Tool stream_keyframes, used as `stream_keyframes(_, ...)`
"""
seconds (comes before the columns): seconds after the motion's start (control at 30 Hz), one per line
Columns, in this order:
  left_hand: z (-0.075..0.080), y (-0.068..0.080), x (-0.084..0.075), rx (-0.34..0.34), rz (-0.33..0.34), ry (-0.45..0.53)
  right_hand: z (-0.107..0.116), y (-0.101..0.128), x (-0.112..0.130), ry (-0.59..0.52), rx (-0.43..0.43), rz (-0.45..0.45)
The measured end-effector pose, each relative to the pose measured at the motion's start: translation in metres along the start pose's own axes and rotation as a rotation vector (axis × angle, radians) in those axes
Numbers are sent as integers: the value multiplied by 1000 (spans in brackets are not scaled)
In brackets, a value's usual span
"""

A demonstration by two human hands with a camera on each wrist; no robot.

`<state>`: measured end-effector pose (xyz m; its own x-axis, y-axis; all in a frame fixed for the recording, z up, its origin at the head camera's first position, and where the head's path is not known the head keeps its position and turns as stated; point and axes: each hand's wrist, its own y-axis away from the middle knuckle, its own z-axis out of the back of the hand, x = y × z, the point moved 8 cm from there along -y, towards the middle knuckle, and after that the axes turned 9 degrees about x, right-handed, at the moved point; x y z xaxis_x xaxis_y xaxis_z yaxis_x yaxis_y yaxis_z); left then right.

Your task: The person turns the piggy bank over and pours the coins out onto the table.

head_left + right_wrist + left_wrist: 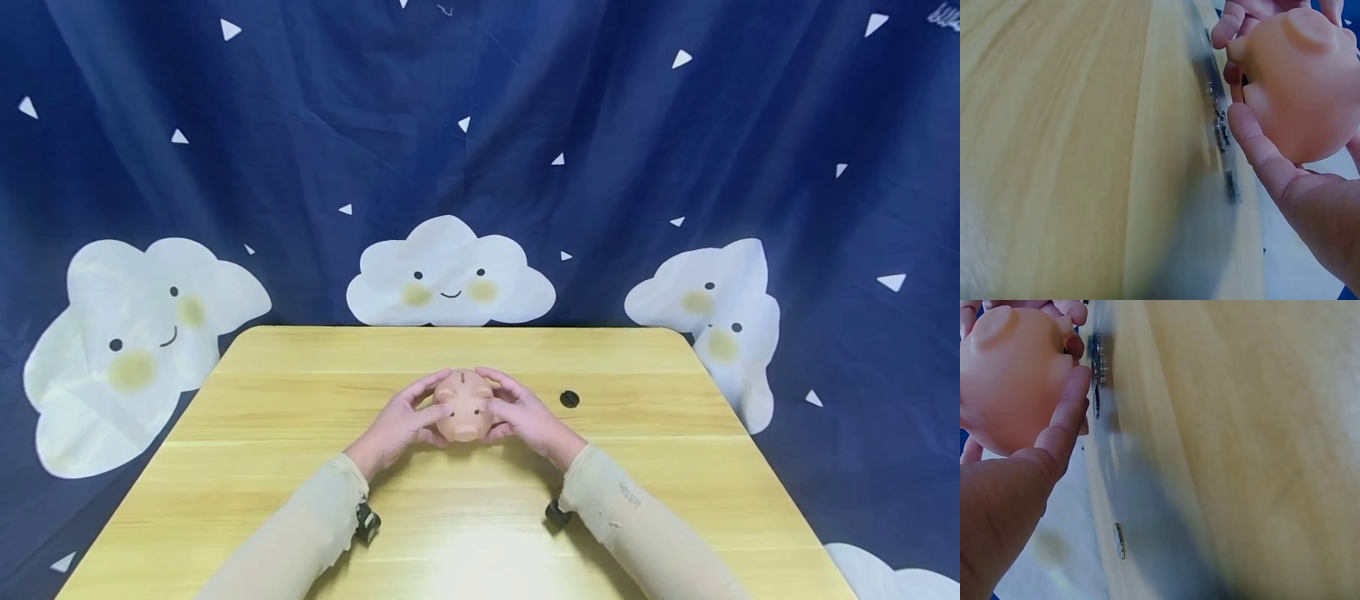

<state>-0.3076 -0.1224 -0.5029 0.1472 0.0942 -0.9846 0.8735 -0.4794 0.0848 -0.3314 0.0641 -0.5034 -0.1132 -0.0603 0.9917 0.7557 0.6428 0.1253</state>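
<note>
Head view shows the left hand (400,425) and the right hand (522,414) cupped around a pink piggy bank (465,404), one on each side, fingers curled over its back and thumbs against its front. Both hands grip it. The piggy bank sits near the middle of the wooden table (300,467), snout toward the person, with a coin slot on top.

Left wrist view has the left thumb (1066,412) pressed along the piggy bank's (1013,369) side, with the other hand's fingertips (1069,309) curling over from the far side. Right wrist view shows the same from the opposite side: the right thumb (1254,140) lies against the piggy bank (1300,81).

Beneath the piggy bank several coins (1221,130) lie on the table, blurred. One more coin (1119,540) lies apart from them. A small black round piece (569,398) lies on the table just to the right of the right hand. Behind the table hangs a dark blue curtain (480,125) printed with smiling white clouds.
</note>
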Motion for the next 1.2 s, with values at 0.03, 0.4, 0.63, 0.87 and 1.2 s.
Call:
stream_keyframes(0.03,0,0,0,-2,2,2,0,0,0,1,-1,-1)
stream_keyframes(0.4,0,-1,-7,-18,3,-19,2,1,8,6,-11,1)
stream_keyframes(0.63,-2,-1,-8,-3,-3,-12,2,2,8,-2,-9,2)
stream_keyframes(0.87,-1,-4,-9,-6,19,-22,3,2,8,-18,-10,-19)
stream_keyframes(1.2,-20,7,-115,-14,-194,-241,-2,25,111,156,-62,301)
